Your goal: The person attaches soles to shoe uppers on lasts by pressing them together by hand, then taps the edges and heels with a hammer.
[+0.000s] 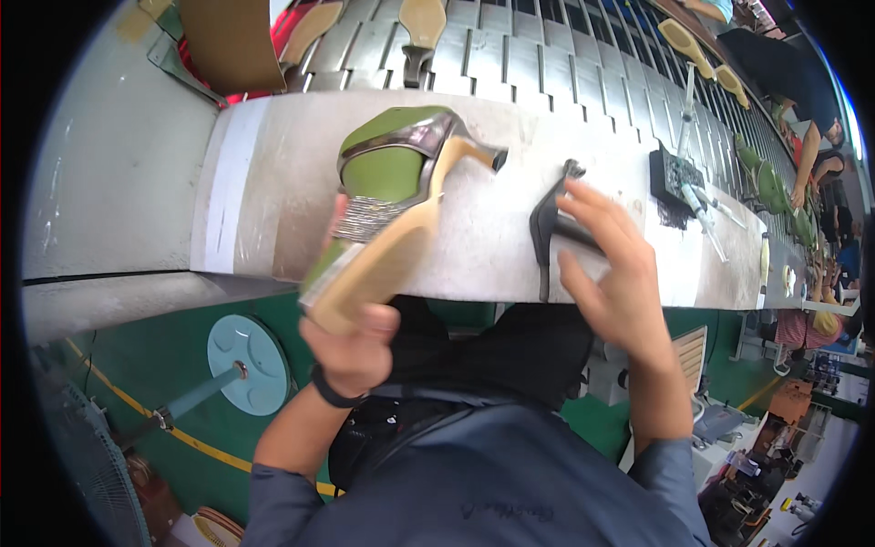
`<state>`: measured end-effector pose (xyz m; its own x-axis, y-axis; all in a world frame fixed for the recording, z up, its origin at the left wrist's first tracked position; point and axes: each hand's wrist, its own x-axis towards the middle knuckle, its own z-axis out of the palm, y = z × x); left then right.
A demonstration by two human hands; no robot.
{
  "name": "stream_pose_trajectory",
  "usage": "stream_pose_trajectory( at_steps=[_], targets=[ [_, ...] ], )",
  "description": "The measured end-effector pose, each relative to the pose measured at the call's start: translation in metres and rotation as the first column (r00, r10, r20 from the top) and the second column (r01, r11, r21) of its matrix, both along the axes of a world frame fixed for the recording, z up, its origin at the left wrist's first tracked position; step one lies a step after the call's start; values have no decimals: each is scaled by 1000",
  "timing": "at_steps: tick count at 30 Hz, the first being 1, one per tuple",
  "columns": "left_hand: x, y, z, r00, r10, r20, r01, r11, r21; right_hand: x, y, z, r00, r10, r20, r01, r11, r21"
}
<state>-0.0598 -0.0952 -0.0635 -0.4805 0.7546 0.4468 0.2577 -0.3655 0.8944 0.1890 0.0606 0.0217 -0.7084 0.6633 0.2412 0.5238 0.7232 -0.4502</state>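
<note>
My left hand (351,351) grips a high-heeled shoe (392,210) by its toe end, above the front edge of the pale worktop. The shoe lies tilted on its side, its beige sole toward me and its heel pointing right. A green last fills it, under a shiny dark strap and a sparkling silver band. To the right, a dark hammer (544,228) rests on the worktop with its head standing crosswise. My right hand (620,273) is around the hammer's handle, thumb and fingers spread apart. Whether they touch the handle cannot be made out.
On the worktop (492,246) at right stand a black block (673,178) and several syringe-like tools. Beyond runs a slatted metal conveyor (510,55) carrying soles and shoe parts. A brown board (232,41) stands far left. Co-workers sit along the line at far right.
</note>
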Motion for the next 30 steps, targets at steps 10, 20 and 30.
stream_pose_trajectory(
  at_steps=[10, 20, 30],
  targets=[
    [-46, 25, 43, 398, -773, 495, 765, 577, 285, 9, -19, -40, 605, -557, -569, -687, -2, -727],
    [4, 80, 17, 548, -326, -770, 6, 922, -386, -14, 128, -10, 269, -658, -704, -51, 720, -692],
    [-45, 137, 10, 586, -192, -787, -185, 914, -361, -28, 238, -66, 558, -652, -513, 771, 637, 29]
  ],
)
